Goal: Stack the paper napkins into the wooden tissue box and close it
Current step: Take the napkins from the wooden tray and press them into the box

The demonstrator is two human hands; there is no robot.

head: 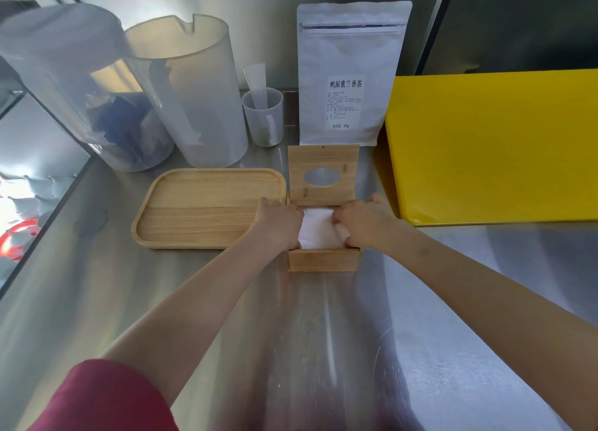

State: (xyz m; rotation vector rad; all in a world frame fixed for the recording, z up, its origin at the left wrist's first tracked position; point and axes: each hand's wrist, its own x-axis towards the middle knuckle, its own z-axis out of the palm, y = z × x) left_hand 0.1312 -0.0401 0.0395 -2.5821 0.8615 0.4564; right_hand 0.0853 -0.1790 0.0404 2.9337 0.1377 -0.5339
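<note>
The wooden tissue box [323, 260] stands on the steel counter at centre, its lid [323, 158] with an oval hole swung up and back. White paper napkins [318, 228] lie inside the box. My left hand [280, 222] grips the napkins' left edge, fingers down inside the box. At the napkins' right edge my right hand [364, 222] does the same, fingers curled over the stack. Both hands hold the stack within the box walls.
An empty wooden tray [181, 223] sits touching the box's left side. Behind stand two large plastic pitchers [191, 91], a small measuring cup [263, 116] and a white tea pouch [351, 71]. A yellow board [492, 146] lies right of the box.
</note>
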